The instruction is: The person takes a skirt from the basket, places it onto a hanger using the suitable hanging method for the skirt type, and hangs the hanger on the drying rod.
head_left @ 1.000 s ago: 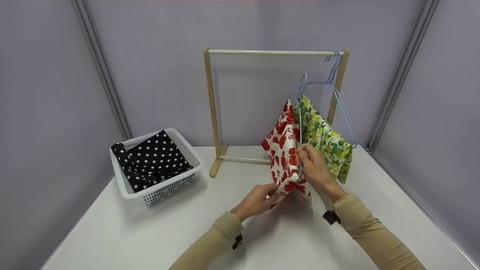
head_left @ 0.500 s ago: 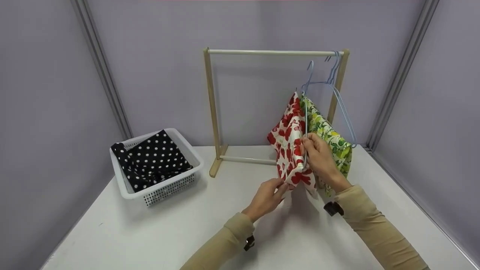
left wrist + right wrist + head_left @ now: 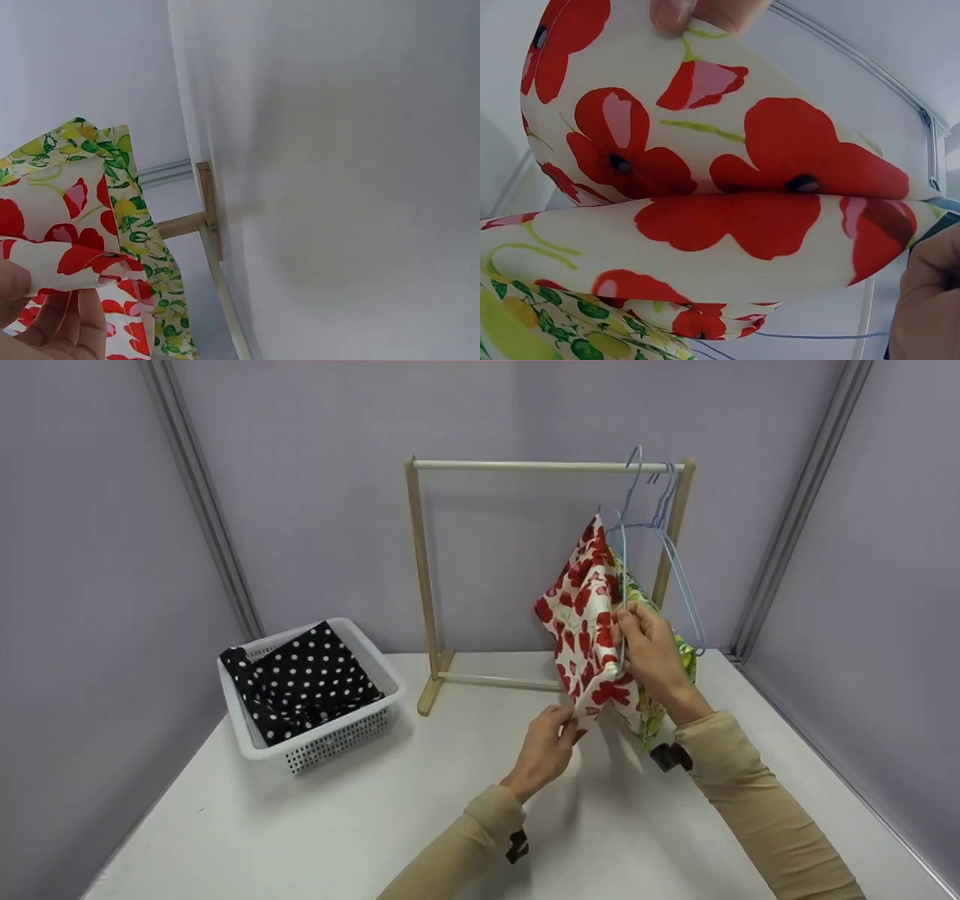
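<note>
My right hand (image 3: 652, 649) grips the side of a light blue wire clothes hanger (image 3: 624, 556). A white cloth with red flowers (image 3: 579, 619) hangs from this hanger, turned mostly edge-on. The hanger's hook is level with the rack's top rail (image 3: 525, 466) and overlaps it in the head view. Below, my left hand (image 3: 541, 744) pinches the cloth's lower front edge. In the left wrist view the fingers (image 3: 88, 324) lie under a fold of it. Close behind hangs a lemon-print cloth (image 3: 688, 658), partly hidden by the red-flowered one and my right hand.
More blue hangers (image 3: 681, 577) hang at the rail's right end, beside the wooden post (image 3: 683, 502). To the left, a white basket (image 3: 352, 727) holds a black polka-dot cloth (image 3: 311, 675). Grey walls enclose the white table (image 3: 337, 840).
Both hands have moved up and to the right with the hanger and red-flowered cloth. The hook has risen from below the rail to its height. More of the lemon-print cloth is covered.
</note>
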A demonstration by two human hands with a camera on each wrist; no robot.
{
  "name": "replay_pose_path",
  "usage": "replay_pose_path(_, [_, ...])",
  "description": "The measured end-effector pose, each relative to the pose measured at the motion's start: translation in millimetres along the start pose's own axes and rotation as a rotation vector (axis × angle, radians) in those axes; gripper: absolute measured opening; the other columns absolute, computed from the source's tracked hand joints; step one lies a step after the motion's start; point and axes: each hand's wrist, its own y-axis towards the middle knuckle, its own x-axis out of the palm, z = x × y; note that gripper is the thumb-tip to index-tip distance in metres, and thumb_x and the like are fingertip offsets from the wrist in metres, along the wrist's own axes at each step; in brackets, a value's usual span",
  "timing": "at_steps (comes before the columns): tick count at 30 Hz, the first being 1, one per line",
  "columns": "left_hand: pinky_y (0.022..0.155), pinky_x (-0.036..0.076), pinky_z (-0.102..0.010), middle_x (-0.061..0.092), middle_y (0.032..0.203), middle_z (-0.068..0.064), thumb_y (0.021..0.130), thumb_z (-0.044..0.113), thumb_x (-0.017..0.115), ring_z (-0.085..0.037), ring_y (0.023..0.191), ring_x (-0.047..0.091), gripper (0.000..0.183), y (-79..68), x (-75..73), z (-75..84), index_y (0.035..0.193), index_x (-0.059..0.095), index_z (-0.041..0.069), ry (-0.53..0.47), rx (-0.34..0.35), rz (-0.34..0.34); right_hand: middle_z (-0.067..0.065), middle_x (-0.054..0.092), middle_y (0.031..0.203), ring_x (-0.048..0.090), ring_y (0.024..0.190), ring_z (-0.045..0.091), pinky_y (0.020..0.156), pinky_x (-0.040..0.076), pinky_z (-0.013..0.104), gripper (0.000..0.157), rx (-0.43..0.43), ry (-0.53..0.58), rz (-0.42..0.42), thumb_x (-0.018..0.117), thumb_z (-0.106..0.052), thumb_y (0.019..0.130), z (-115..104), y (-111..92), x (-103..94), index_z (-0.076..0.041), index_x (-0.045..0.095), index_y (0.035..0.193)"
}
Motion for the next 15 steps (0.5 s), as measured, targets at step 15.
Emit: replay_pose_path(15, [0.061,0.048,-0.018,0.064,0.089,0.006,0.087,0.006,0.059,-0.004,0.076,0.059,0.015,15.7,7.6,1.2,0.099,0.065,0.013,-0.086,-0.047,0.125,0.019,0.045,0.071,0.032,0.041,0.009,0.033,0.028,0.021,0.024,-0.009,-0.032,0.04,0.035,-0.012,0.098,-29,13,-6.3,0.008,0.047,0.1])
